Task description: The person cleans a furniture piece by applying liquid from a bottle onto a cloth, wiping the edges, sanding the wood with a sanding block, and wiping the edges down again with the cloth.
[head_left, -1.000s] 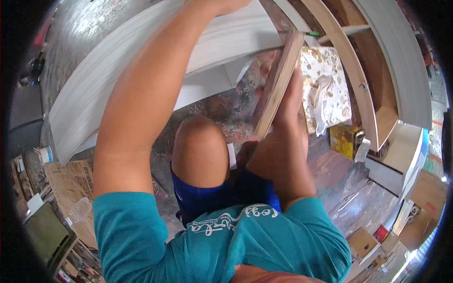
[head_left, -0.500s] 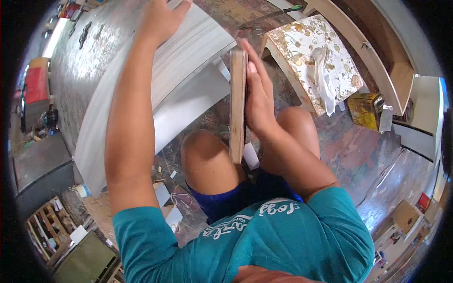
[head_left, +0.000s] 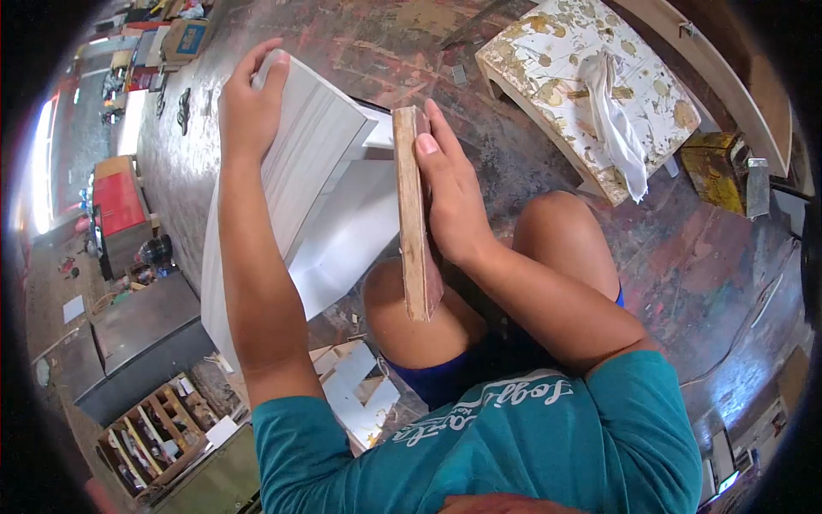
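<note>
My left hand [head_left: 253,107] grips the far corner of a panel [head_left: 295,141] with grey wood-grain, thumb on its face and fingers around the edge. The panel is part of a box-like piece with a white inner side [head_left: 342,231], tilted beside my left knee. My right hand [head_left: 454,193] holds a long, flat wooden block [head_left: 413,223] on edge, palm against its reddish-brown face and thumb near the upper edge. The block stands over my left knee, close to the panel's near edge; whether they touch I cannot tell.
A paint-stained white stool [head_left: 548,77] bears a white cloth [head_left: 612,128]. Beside it stands a yellow tin [head_left: 712,176]. At the lower left lie a divided wooden tray [head_left: 154,437] and white offcuts [head_left: 355,385]. A red box [head_left: 120,201] is farther left.
The view has shifted. My left hand has closed around the panel's far corner, and the panel now sits more upright. The block has tipped slightly, showing more of its reddish face.
</note>
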`<action>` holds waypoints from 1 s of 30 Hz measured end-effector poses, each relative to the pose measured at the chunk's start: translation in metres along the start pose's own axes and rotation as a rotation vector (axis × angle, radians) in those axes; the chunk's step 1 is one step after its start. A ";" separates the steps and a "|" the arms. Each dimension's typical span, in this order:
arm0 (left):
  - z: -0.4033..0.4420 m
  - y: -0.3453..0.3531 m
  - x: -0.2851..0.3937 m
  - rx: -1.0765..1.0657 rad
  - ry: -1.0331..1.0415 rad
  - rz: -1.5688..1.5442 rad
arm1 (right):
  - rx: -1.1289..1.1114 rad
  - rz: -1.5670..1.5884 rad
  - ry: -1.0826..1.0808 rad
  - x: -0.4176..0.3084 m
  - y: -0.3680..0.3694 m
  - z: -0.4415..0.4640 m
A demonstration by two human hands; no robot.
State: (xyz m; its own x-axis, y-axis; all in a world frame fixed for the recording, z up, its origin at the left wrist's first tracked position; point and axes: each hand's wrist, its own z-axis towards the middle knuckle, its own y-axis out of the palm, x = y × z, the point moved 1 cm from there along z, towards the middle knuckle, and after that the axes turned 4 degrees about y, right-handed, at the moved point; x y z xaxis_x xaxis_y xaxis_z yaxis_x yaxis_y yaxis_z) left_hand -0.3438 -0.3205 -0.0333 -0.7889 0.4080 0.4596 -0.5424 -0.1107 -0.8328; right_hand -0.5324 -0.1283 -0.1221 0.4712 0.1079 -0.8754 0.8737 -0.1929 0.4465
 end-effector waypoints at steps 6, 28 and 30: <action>-0.001 0.001 0.003 0.001 -0.018 0.046 | 0.003 -0.211 -0.187 -0.008 0.006 0.009; -0.003 0.002 0.005 0.022 -0.019 0.069 | 0.033 -0.284 -0.313 -0.015 0.010 0.017; -0.005 0.003 0.010 0.025 -0.024 0.061 | 0.036 -0.285 -0.305 -0.023 0.011 0.031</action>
State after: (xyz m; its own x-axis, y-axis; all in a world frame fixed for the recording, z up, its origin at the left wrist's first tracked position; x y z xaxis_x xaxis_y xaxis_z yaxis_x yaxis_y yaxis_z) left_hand -0.3516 -0.3125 -0.0325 -0.8272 0.3778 0.4159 -0.5000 -0.1574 -0.8516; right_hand -0.5371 -0.1630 -0.1027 0.1488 -0.1303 -0.9802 0.9567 -0.2319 0.1761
